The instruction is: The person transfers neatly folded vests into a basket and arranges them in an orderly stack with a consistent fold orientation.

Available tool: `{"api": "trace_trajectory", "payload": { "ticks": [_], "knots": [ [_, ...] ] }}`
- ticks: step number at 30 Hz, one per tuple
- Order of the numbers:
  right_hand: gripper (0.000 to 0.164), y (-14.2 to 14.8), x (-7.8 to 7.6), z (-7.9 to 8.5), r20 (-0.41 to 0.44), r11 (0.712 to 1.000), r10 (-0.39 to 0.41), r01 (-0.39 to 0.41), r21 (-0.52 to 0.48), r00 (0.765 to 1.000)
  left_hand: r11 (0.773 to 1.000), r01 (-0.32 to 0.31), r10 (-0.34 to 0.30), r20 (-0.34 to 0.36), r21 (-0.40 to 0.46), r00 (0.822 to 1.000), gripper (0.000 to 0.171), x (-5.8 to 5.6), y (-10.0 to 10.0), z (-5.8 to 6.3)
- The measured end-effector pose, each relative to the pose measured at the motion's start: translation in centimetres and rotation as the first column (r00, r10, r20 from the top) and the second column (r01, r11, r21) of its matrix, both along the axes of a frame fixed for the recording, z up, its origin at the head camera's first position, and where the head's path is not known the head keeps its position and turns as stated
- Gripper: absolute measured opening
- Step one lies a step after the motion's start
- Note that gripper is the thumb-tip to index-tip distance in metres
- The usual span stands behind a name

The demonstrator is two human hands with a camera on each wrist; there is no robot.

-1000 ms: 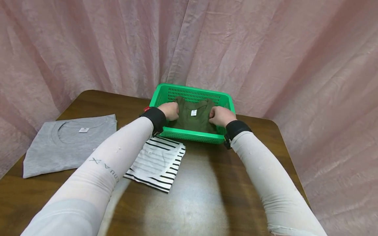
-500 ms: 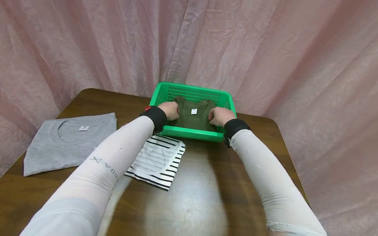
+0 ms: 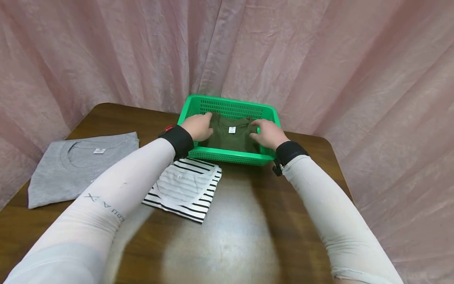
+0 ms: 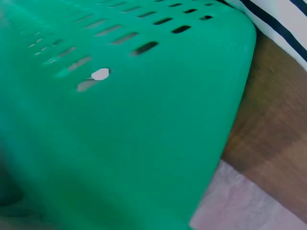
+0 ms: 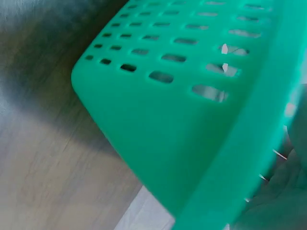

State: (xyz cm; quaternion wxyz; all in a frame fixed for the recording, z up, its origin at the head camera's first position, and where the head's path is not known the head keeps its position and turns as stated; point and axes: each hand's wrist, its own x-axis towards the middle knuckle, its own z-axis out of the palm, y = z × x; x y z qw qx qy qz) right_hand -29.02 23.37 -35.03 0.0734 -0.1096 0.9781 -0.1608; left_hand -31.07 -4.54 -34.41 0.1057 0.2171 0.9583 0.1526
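Observation:
A folded olive-green T-shirt [image 3: 232, 140] with a white neck label lies inside the green plastic basket [image 3: 230, 154] in the head view. My left hand [image 3: 197, 127] reaches over the basket's left side, fingers loosely extended beside the shirt's left edge. On the other side, my right hand [image 3: 268, 134] has thumb and fingers spread apart near the shirt's right shoulder. Neither hand grips the shirt; whether fingertips still touch it, I cannot tell. Both wrist views are mostly filled by the slotted basket wall [image 4: 144, 120], and the right one shows its corner [image 5: 139, 120].
Just in front of the basket lies a folded black-and-white striped shirt [image 3: 182, 189]. A folded grey T-shirt [image 3: 85, 169] is at the left of the brown wooden table [image 3: 227, 244]. Behind the table hangs a pink curtain [image 3: 283, 59].
Both hands have let go of the olive-green T-shirt. Their fingers have uncurled, and the hands have moved slightly outward and up from it. The shirt stays in the basket.

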Motion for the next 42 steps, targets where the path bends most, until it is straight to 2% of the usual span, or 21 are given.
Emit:
{"api": "trace_trajectory", "payload": {
  "ticks": [4,7,12,16,21,28,35,42],
  "knots": [
    [0.059,0.1,0.8,0.4,-0.019,0.999,-0.023,0.023,-0.024,1.000,0.999,0.023,-0.022,-0.025,0.024,0.999,0.068,1.0,-0.3,1.1],
    [0.061,-0.1,1.5,0.6,-0.036,0.999,-0.009,0.008,-0.031,0.999,1.000,0.023,-0.023,-0.039,0.018,0.999,0.067,2.1,-0.9,2.0],
    [0.062,-0.9,2.4,1.4,-0.105,0.999,0.040,-0.043,-0.023,0.994,1.000,-0.017,0.016,-0.098,-0.012,0.995,0.066,3.2,-2.3,2.9],
    [0.062,-1.6,3.4,2.1,-0.129,0.997,0.065,-0.070,-0.033,0.990,1.000,-0.018,0.019,-0.167,0.012,0.986,0.065,4.2,-3.9,3.1],
    [0.061,-2.2,5.2,2.4,-0.141,0.994,0.085,-0.093,-0.054,0.986,0.997,-0.021,0.037,-0.218,0.073,0.975,0.062,6.1,-6.4,2.9],
    [0.058,-2.6,7.5,2.2,-0.216,0.987,0.115,-0.135,-0.084,0.970,0.990,-0.048,0.076,-0.222,0.132,0.972,0.056,8.4,-9.5,2.1],
    [0.054,-3.1,9.5,1.9,-0.280,0.979,0.148,-0.181,-0.096,0.949,0.982,-0.084,0.122,-0.229,0.170,0.966,0.050,9.1,-11.7,0.9],
    [0.055,-3.8,10.7,1.4,-0.296,0.966,0.202,-0.239,-0.095,0.934,0.987,-0.106,0.128,-0.182,0.125,0.975,0.052,9.6,-12.9,-0.8]
  ]
}}
